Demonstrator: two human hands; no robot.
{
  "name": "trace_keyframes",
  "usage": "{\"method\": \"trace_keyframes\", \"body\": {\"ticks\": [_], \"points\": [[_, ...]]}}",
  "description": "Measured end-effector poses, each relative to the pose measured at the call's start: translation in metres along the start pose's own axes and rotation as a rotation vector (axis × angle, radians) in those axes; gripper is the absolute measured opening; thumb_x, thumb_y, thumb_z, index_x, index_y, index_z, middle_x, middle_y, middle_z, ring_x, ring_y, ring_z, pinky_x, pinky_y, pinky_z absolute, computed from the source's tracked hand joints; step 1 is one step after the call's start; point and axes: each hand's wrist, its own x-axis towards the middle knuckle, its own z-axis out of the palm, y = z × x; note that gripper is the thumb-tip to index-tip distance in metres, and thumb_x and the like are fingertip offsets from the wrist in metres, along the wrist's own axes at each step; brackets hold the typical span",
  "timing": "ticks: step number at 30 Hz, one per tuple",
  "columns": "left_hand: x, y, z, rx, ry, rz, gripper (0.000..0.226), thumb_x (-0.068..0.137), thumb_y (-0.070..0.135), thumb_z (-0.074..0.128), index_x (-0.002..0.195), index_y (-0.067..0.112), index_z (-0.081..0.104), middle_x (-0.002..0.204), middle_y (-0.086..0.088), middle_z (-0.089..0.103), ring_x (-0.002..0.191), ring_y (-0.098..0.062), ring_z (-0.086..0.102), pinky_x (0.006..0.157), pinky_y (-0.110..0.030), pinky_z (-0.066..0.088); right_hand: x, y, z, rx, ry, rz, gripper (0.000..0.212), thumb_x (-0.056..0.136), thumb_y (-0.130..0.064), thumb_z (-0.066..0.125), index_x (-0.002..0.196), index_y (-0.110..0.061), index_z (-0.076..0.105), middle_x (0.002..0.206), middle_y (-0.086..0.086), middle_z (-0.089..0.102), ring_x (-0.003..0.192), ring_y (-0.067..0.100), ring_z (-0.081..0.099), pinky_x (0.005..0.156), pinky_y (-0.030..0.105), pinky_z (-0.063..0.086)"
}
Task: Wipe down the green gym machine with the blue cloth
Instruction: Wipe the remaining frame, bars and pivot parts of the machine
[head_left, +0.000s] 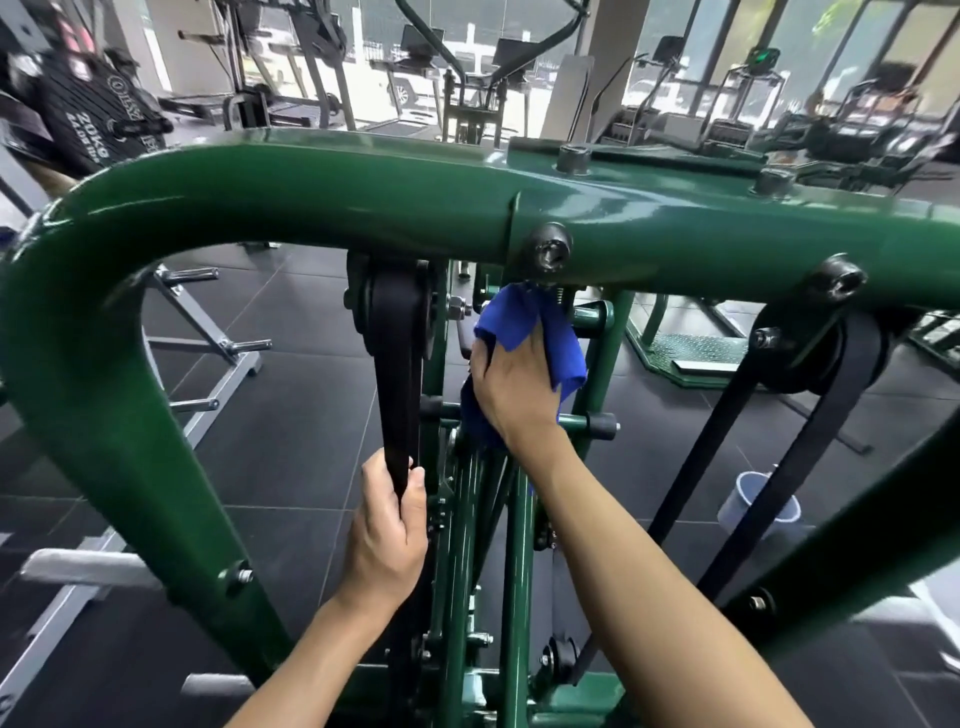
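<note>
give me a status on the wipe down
Right hand holds blue cloth against inner post of green machine. Left hand grips black belt. Nothing in the way.

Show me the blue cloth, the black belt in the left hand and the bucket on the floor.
blue cloth (511, 319): head view, its upper fold.
black belt (395, 395): head view, its straight hanging stretch.
bucket (740, 506): head view, its pale left wall.

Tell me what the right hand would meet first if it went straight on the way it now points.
Probably the black bolt on the green top beam, just above the blue cloth the right hand holds; depth is unclear.
</note>
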Motion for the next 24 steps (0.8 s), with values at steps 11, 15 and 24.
{"method": "trace_keyframes", "body": {"ticks": [11,15,24], "points": [[0.004,-0.005,0.002,-0.009,-0.053,0.003,0.037,0.111,0.047,0.032,0.12,0.013,0.043,0.076,0.0,0.05,0.069,-0.013,0.051,0.058,-0.023,0.045,0.011,0.001,-0.021,-0.569,-0.147,-0.174,0.066,0.099,0.0,0.047,0.16,-0.015,0.026,0.172,0.008,0.001,0.159,0.026,-0.001,0.078,0.046,0.047],[0.002,-0.006,-0.001,-0.002,-0.054,-0.015,0.042,0.11,0.048,0.032,0.119,0.01,0.044,0.076,0.002,0.049,0.071,-0.01,0.051,0.06,-0.022,0.044,-0.004,0.004,-0.015,-0.451,-0.176,-0.141,0.067,0.106,-0.012,0.037,0.165,-0.026,0.009,0.172,-0.002,0.015,0.157,0.014,0.017,0.097,0.044,0.05],[-0.001,-0.005,-0.009,0.001,-0.072,-0.055,0.058,0.108,0.057,0.032,0.122,0.003,0.048,0.071,0.001,0.051,0.065,-0.013,0.054,0.052,-0.029,0.047,0.015,-0.025,-0.039,-0.411,-0.012,-0.086,0.068,0.095,-0.004,0.051,0.156,-0.014,0.024,0.163,0.012,0.025,0.13,0.037,0.051,0.062,0.04,0.051]]}}
